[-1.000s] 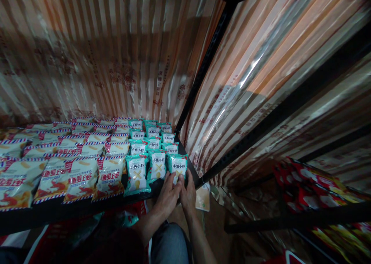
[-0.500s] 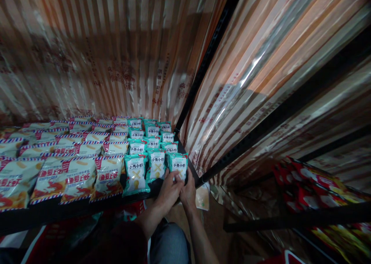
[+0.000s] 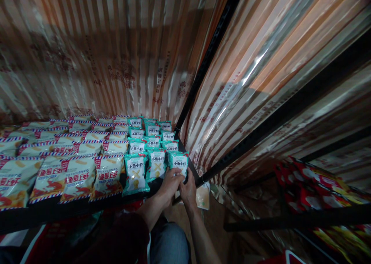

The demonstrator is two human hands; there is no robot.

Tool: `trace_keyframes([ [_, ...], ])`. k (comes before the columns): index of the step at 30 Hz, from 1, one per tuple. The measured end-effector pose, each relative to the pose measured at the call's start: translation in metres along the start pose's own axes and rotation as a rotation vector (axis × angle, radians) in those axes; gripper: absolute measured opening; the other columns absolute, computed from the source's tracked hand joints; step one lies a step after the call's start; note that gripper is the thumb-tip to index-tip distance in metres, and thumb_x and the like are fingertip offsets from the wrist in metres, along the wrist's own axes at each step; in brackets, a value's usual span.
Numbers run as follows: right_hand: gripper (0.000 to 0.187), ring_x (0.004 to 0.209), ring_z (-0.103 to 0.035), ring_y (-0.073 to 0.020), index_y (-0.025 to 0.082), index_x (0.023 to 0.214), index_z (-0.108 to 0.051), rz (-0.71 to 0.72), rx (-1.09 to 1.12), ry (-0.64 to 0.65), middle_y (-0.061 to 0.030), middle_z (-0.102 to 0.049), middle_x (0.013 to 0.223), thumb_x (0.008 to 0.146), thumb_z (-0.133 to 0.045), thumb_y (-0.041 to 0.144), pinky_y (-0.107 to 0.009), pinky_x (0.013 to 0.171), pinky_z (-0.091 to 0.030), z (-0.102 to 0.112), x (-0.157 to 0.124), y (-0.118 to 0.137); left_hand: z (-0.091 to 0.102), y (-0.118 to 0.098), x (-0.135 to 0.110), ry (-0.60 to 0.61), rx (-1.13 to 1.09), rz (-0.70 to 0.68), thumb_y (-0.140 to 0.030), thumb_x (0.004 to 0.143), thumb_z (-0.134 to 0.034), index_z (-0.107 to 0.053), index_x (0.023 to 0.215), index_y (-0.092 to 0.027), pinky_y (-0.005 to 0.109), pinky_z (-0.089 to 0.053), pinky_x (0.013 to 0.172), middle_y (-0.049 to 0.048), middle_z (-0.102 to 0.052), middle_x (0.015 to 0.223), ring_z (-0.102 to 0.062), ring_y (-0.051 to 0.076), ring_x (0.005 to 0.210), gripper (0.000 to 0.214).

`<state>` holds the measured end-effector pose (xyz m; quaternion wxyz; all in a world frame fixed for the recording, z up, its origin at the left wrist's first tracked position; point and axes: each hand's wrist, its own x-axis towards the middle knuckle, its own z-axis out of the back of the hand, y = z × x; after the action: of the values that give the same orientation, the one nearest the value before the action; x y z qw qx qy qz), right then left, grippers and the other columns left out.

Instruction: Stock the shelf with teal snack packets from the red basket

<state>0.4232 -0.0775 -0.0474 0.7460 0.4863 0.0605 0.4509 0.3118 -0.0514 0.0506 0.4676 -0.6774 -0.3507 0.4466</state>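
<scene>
A teal and white snack bag (image 3: 178, 161) stands at the front right corner of the black shelf (image 3: 139, 199). My left hand (image 3: 171, 183) grips its lower left side, fingers bent across the front. On its lower right side my right hand (image 3: 189, 186) is closed, with the thumb near the left hand's fingers. The bag's lower part is hidden behind both hands. Just left of it stand two matching bags, the nearer teal snack bag (image 3: 157, 165) and the outer one (image 3: 136, 173). More teal bags form rows behind.
Rows of white and red snack bags (image 3: 78, 175) fill the shelf's left part. A black upright post (image 3: 199, 76) rises at the back corner before striped sheeting (image 3: 130, 43). Red packets (image 3: 313, 186) lie on another rack at right. A red basket (image 3: 55, 233) sits below.
Both hands still hold the same corner bag; the left hand's fingers have shifted slightly upward over its front. The other bags have stayed in place.
</scene>
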Motion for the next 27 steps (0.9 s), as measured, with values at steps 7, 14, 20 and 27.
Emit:
trace_keyframes([
  [7,0.062,0.115,-0.052,-0.0302,0.011,0.129,-0.045,-0.030,0.001,0.000,-0.0188,-0.058,0.123,0.078,-0.047,0.046,-0.048,0.096,-0.040,-0.001,0.003,0.006,0.002,-0.007,0.000,0.018,-0.003,0.012,-0.011,0.068,-0.054,-0.065,0.091,-0.014,0.027,-0.041,0.095,0.0102,-0.058,0.116,-0.054,0.020,0.110,0.025],
  [14,0.071,0.116,-0.051,-0.0328,0.006,0.130,-0.043,-0.070,0.001,0.037,-0.0233,-0.055,0.123,0.077,-0.043,0.053,-0.049,0.097,-0.039,0.000,0.007,0.017,0.002,-0.009,0.004,0.004,0.019,0.000,-0.010,0.066,-0.055,-0.066,0.088,-0.015,0.029,-0.040,0.096,0.0095,-0.058,0.117,-0.054,0.022,0.110,0.025],
  [20,0.065,0.113,-0.052,-0.0315,0.010,0.127,-0.045,-0.056,0.021,-0.004,-0.0208,-0.058,0.119,0.081,-0.043,0.056,-0.047,0.093,-0.041,-0.002,0.006,0.026,0.004,-0.008,0.001,0.015,0.058,-0.048,-0.009,0.068,-0.054,-0.065,0.096,-0.015,0.028,-0.040,0.099,0.0108,-0.053,0.122,-0.052,0.021,0.115,0.030],
  [27,0.064,0.109,-0.054,-0.0288,0.012,0.129,-0.046,0.014,-0.056,0.004,-0.0175,-0.061,0.116,0.082,-0.044,0.055,-0.045,0.093,-0.042,-0.006,0.006,0.020,0.003,0.004,-0.004,0.031,0.127,-0.095,-0.007,0.066,-0.056,-0.062,0.112,-0.015,0.029,-0.040,0.103,0.0108,-0.022,0.153,-0.049,0.026,0.124,0.048],
])
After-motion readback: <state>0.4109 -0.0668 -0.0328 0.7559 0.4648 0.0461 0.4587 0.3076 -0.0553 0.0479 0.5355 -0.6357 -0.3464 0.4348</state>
